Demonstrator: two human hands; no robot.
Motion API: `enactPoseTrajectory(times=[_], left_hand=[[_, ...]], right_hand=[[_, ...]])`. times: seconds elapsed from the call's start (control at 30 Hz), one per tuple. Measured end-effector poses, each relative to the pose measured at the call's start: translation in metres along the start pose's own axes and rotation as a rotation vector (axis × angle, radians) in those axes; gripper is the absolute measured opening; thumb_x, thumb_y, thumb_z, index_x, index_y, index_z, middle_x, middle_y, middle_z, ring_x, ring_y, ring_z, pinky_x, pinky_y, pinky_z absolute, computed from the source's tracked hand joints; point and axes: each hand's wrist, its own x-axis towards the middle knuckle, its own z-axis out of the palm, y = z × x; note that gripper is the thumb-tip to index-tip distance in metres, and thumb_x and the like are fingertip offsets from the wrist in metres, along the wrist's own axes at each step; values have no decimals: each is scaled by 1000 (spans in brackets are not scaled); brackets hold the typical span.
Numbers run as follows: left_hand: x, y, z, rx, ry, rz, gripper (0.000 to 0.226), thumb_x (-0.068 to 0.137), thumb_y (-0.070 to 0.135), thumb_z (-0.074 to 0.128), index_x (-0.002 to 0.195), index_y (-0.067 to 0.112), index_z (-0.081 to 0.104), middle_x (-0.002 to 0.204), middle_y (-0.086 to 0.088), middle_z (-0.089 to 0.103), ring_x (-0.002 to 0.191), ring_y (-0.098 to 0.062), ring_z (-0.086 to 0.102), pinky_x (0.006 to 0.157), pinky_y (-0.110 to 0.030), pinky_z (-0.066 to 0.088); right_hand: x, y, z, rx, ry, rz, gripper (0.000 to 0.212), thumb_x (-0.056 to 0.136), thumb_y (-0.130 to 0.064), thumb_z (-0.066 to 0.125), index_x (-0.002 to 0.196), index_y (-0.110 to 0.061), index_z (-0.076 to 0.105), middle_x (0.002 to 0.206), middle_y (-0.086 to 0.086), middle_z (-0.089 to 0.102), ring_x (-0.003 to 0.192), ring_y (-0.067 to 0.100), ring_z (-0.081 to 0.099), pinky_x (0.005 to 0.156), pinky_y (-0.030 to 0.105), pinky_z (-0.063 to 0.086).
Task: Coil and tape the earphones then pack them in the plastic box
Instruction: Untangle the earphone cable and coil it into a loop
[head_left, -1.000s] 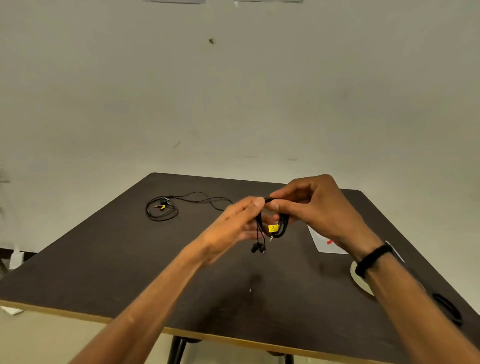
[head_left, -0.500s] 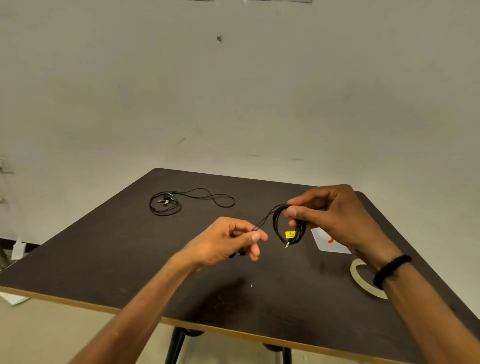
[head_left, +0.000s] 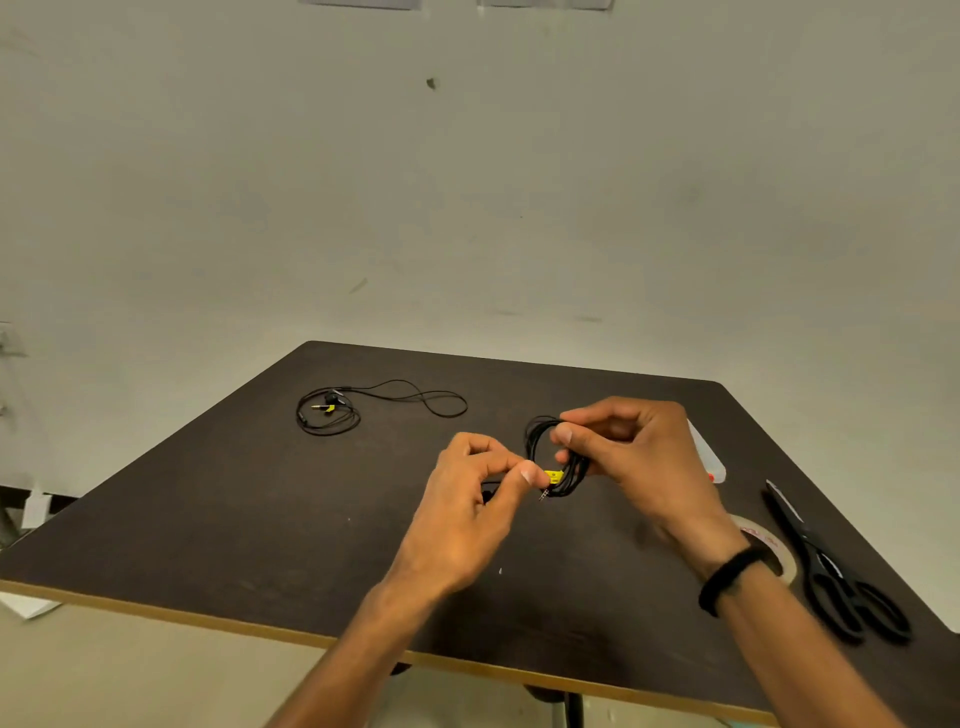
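Observation:
My right hand (head_left: 631, 457) pinches a coil of black earphones (head_left: 540, 441) with a yellow tag and a jack hanging at its bottom, held above the middle of the dark table (head_left: 208, 519). My left hand (head_left: 467, 499) pinches the loose earbud end of the same cable right beside the coil. A second pair of black earphones (head_left: 332, 410) lies loosely looped at the table's far left. A clear plastic box (head_left: 709, 457) lies flat behind my right hand, mostly hidden. A roll of clear tape (head_left: 774, 551) lies by my right wrist.
Black scissors (head_left: 826, 566) lie along the table's right edge, beside the tape. A plain wall stands behind the table. White paper lies on the floor at the left.
My left hand has moved back up to the coil with the earbud end, closing the gap with my right hand. The view has shifted, so the scissors show at the right.

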Motion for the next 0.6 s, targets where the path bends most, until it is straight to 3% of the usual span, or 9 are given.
enactPoseTrajectory(times=[0.1,0.2,0.27,0.4,0.6], left_hand=[[1,11,3,-99,15,-81,17,97,49,64,100,44,80,112,12,50,103,-7,52,74,-12,42],[3,16,2,-160,80,-81,17,99,46,64,98,45,81,104,7,66,92,-15,65,75,-32,57],[5,18,-1,-206,102,-103,17,100,41,64,97,39,81,89,2,75,81,-18,70,77,-40,57],[8,20,-10,-344,104,-150,14,99,29,69,97,25,82,77,-2,78,74,-7,74,71,-23,59],[11,27,-23,-509,43,-184,12,94,18,76,102,11,80,85,-10,81,85,-18,80,77,-25,64]], right_hand=[[-5,2,4,10,13,-12,10,87,-12,85,95,-18,83,86,6,82,80,25,81,80,51,66],[-8,4,6,-5,26,-20,11,86,-14,85,95,-19,82,87,4,82,83,22,81,83,49,66],[-10,5,6,0,25,-9,12,86,-14,85,96,-19,82,87,4,82,82,23,81,85,50,65],[-14,6,5,-9,15,-3,12,86,-14,85,96,-19,81,87,2,82,81,20,81,85,47,66],[-20,9,7,-59,10,-10,11,86,-17,86,95,-21,82,85,-2,82,84,14,80,86,39,65]])
